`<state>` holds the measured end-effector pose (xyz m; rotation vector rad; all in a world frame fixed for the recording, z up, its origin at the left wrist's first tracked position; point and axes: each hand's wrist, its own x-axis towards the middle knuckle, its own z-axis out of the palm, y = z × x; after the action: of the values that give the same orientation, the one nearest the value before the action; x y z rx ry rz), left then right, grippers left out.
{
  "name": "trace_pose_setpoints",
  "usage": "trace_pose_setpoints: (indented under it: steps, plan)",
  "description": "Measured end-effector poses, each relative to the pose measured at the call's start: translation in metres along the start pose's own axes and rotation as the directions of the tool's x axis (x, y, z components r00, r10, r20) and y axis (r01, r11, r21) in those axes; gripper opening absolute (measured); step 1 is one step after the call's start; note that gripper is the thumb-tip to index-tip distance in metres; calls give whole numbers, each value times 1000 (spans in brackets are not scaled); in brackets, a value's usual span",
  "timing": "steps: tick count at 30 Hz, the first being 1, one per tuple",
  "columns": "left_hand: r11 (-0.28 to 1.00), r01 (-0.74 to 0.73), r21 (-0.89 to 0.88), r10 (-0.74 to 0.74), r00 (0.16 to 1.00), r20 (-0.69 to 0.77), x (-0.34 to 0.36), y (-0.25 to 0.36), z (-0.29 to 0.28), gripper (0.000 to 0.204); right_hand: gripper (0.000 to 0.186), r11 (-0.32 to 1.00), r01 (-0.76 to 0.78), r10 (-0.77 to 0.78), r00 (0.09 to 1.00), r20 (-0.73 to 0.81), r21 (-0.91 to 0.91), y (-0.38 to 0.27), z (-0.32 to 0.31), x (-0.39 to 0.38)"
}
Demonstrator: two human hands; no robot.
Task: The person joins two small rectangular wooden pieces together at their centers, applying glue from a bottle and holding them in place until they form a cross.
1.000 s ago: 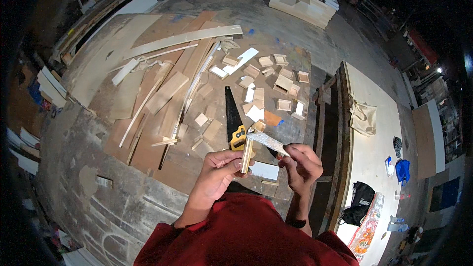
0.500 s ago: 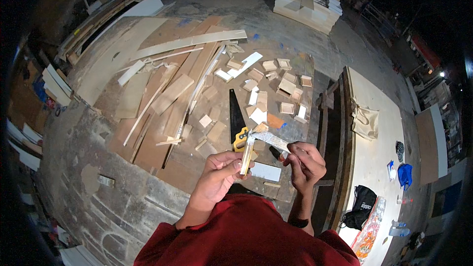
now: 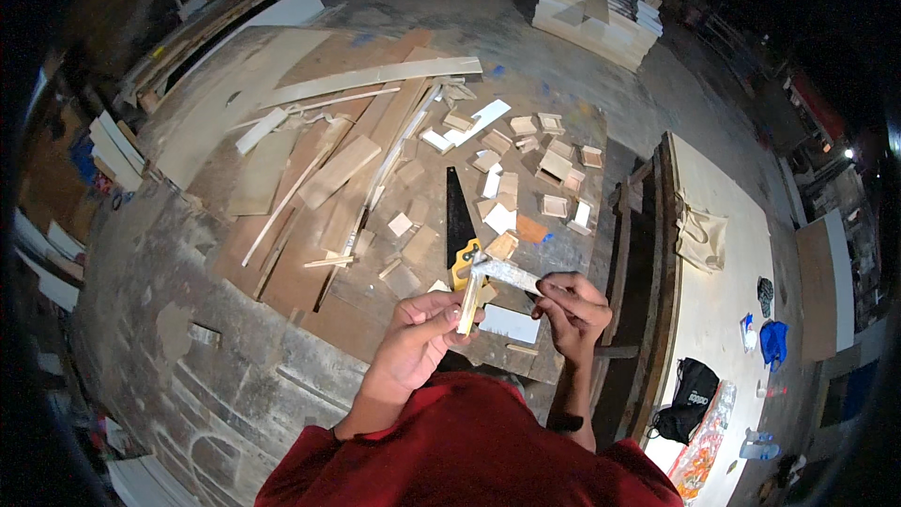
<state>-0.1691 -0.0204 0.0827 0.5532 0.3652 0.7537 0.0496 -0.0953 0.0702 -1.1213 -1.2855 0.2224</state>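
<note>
In front of my chest, my left hand grips a narrow pale strip with a yellowish edge, held nearly upright. My right hand pinches the outer end of a flat, mottled silvery-white strip. The two strips meet at an angle at their upper ends. I cannot make out whether they are joined or only touching, or their exact kind. Just beyond them a handsaw with a black blade and yellow handle lies on the work surface, its handle partly covered by the strips.
Several small wooden boxes and blocks lie scattered beyond my hands. Long boards are piled at the left. A white panel piece lies between my hands. On the right, a pale-topped table bears a cloth bag and a black drawstring bag.
The view has shifted slightly, so the surroundings sit a little further right. My right hand has come slightly closer to the left one. Both hands keep hold of their strips.
</note>
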Motion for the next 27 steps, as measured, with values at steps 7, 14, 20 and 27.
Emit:
trace_pose_setpoints:
  steps: [7, 14, 20, 27]
  plan:
    - [998, 48, -48, -44, 995, 84, -12, -6, -9, 20, 15, 979, -133, 137, 990, -17, 153, 1, -8, -15]
    - [998, 1, -59, 2, 999, 48, -22, -15, -11, 18, 13, 987, -92, 87, 995, 49, 131, 6, 1, -23]
    - [999, -11, -41, 12, 1000, 28, -26, -13, -8, 19, 16, 960, -182, 193, 981, -33, 214, 6, 8, -19]
    - [999, -3, -37, 3, 1000, 11, -23, -12, -7, 20, 18, 960, -177, 161, 983, 87, 216, 9, 3, -19]
